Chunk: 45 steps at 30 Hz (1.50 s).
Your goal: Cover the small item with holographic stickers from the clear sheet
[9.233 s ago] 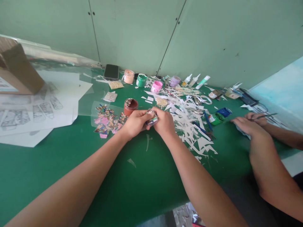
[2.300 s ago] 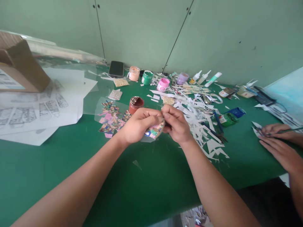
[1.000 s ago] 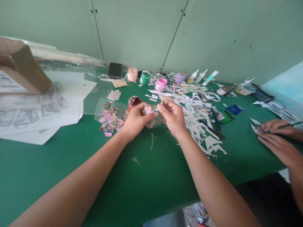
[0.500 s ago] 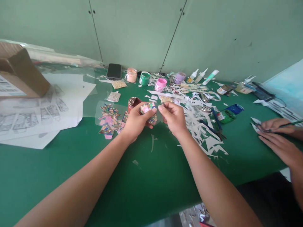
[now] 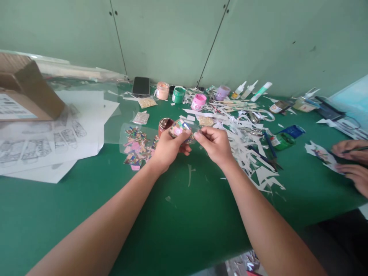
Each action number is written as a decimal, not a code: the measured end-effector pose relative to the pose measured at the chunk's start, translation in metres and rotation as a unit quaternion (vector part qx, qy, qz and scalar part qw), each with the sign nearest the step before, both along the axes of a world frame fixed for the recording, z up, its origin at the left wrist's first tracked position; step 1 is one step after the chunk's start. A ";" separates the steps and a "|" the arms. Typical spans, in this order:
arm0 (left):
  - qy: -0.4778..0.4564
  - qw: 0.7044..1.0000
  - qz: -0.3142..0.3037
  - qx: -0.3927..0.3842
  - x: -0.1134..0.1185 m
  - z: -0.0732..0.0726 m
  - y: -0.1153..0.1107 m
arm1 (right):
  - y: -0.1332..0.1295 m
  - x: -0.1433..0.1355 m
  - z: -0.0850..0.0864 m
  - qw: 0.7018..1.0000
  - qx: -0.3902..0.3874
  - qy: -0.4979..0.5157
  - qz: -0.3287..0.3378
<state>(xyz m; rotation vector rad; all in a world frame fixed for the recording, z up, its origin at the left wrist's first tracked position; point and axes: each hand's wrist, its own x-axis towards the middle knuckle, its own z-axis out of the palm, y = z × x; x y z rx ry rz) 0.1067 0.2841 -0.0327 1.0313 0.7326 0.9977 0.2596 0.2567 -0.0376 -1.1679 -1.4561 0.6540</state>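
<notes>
My left hand point(image 5: 166, 150) is closed round a small colourful patterned piece point(image 5: 178, 128), its thumb lying across the front. Pink, blue, green and brown patches cover that piece. Just right of it, my right hand point(image 5: 216, 145) is closed in a pinch near the piece's edge; what sits between its fingertips is too small to make out. A brown-red paint jar point(image 5: 165, 124) stands right behind my left hand. Left of that hand, colourful paper scraps point(image 5: 137, 147) lie heaped on a clear sheet.
White paper strips point(image 5: 244, 153), blue-handled scissors point(image 5: 270, 147) and paint jars point(image 5: 198, 102) spread across the green table point(image 5: 172, 230). Printed sheets point(image 5: 43, 149) and a cardboard box point(image 5: 37, 92) are at left. At right, another person's hands point(image 5: 352, 157) touch a painted paper piece point(image 5: 322, 154).
The patterned piece has tilted in my left hand, and a blue patch now shows by the thumb. The other person's hands have shifted right, uncovering the painted paper.
</notes>
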 end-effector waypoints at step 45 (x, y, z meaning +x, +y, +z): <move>-0.148 0.980 0.049 -0.121 0.002 0.001 0.000 | -0.004 -0.013 -0.014 0.994 0.060 -0.088 -0.032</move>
